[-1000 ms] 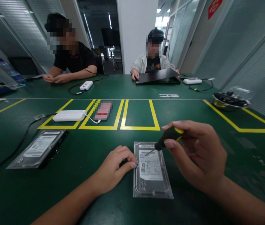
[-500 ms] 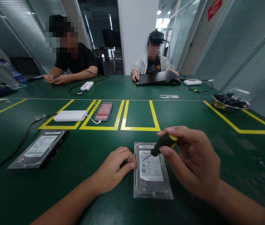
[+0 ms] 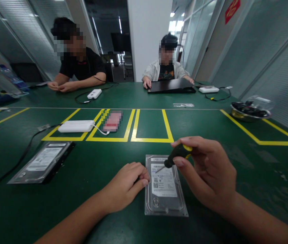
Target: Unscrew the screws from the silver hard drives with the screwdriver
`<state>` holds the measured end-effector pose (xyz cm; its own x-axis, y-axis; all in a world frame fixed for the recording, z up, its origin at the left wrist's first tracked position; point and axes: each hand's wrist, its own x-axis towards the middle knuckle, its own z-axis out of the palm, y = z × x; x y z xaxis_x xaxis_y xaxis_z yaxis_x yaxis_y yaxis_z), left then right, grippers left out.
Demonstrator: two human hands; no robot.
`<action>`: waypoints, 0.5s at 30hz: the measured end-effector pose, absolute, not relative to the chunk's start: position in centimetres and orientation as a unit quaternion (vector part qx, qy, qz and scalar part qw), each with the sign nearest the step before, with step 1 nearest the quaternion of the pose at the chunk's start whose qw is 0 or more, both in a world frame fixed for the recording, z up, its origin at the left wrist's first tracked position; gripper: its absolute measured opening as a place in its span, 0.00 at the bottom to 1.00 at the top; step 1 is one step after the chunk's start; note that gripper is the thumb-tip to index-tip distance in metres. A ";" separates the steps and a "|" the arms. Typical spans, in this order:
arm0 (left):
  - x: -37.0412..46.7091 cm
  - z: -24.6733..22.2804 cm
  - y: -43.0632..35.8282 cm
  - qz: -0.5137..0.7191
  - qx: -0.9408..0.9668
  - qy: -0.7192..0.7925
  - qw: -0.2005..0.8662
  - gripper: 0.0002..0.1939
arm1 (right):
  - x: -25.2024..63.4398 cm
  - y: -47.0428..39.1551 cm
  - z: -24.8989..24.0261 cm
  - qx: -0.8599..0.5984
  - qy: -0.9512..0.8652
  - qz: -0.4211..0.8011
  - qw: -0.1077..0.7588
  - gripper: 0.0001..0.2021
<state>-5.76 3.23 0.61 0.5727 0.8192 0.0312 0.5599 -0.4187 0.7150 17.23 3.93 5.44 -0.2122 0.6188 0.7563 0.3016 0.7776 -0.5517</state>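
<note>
A silver hard drive (image 3: 165, 203) with a white label lies flat on the green table in front of me. My left hand (image 3: 131, 184) rests at its left edge, fingers curled and thumb and forefinger closed against the rim. In my right hand (image 3: 207, 173) is a small screwdriver (image 3: 178, 156) with a stubby black and yellow handle, gripped between thumb and fingers. Its thin shaft slants down to the left over the label; whether the tip touches the drive I cannot tell.
Another hard drive (image 3: 43, 162) lies to the left, beside a black cable. Beyond are yellow tape outlines, a white power bank (image 3: 76, 126) wired to a phone (image 3: 112, 121), and a metal bowl (image 3: 248, 116) of dark items. Two people sit opposite, one handling a black panel (image 3: 171, 85).
My left hand has shifted very slightly at the drive's edge. The screwdriver and drive look almost unmoved. Across the table, the black panel's raised edge has come down a little.
</note>
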 end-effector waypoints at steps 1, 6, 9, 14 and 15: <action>-5.8 0.6 3.2 0.187 0.822 0.421 0.336 0.06 | 17.2 3.9 5.4 -0.302 -0.766 0.144 0.550 0.24; -6.1 0.1 3.0 0.204 0.807 0.430 0.349 0.07 | 17.3 3.9 5.3 -0.300 -0.764 0.150 0.551 0.23; -6.4 0.1 3.0 0.228 0.791 0.435 0.365 0.07 | 17.3 4.0 5.3 -0.300 -0.765 0.149 0.551 0.23; -6.5 0.2 3.3 0.241 0.786 0.440 0.361 0.05 | 17.4 3.9 5.2 -0.303 -0.763 0.155 0.549 0.23; -6.5 0.2 3.3 0.241 0.787 0.439 0.361 0.05 | 17.4 3.9 5.2 -0.304 -0.764 0.156 0.548 0.23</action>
<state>-6.53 3.33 0.23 0.4979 0.8650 0.0623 0.5170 -0.3537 0.7795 17.44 3.94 5.18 -0.2151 0.6346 0.7423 0.2932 0.7670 -0.5708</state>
